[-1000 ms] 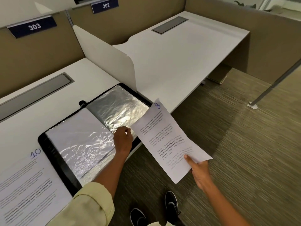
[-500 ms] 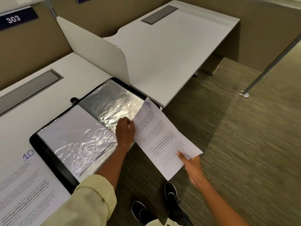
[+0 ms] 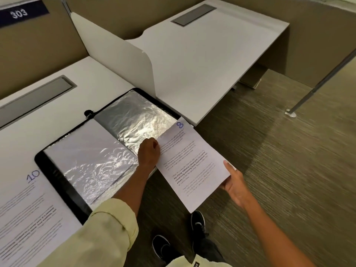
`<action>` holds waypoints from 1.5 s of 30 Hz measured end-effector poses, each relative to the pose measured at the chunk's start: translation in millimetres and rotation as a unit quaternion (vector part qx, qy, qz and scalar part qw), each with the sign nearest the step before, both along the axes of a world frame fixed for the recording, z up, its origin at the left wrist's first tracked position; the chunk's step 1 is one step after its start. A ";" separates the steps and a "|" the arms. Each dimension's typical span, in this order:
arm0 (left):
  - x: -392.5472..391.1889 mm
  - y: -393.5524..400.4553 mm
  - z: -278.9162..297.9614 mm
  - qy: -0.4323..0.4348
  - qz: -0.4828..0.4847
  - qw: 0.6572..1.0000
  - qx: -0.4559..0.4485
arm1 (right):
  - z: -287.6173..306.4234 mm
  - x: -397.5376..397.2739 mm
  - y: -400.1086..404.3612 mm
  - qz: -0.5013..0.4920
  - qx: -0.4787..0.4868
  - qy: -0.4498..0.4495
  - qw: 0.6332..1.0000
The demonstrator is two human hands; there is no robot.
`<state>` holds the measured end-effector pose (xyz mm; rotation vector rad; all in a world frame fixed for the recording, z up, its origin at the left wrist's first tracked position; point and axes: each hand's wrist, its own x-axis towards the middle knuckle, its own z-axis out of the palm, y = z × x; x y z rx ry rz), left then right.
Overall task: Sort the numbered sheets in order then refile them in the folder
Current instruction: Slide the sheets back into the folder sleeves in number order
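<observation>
Plastic sleeve (image 3: 138, 120) of folder (image 3: 63, 185) pinched open by left hand (image 3: 149, 153), right hand (image 3: 234, 183) gripping sheet 8 (image 3: 192, 166) at desk edge; refiling step, next align and slide in.

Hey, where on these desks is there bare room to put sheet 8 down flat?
The neighbouring desk beyond the white divider shows bare top up to its grey slot. A bare strip lies between the folder and the near desk's slot. Crowded: folder and sheet 10 fill the front edge.
</observation>
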<state>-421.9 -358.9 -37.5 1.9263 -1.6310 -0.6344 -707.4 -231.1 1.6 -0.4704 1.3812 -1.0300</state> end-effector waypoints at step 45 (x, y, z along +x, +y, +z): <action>-49.2 -20.6 38.8 -0.058 0.092 0.981 -0.163 | 11.3 69.6 -160.4 0.536 -0.164 0.544 0.625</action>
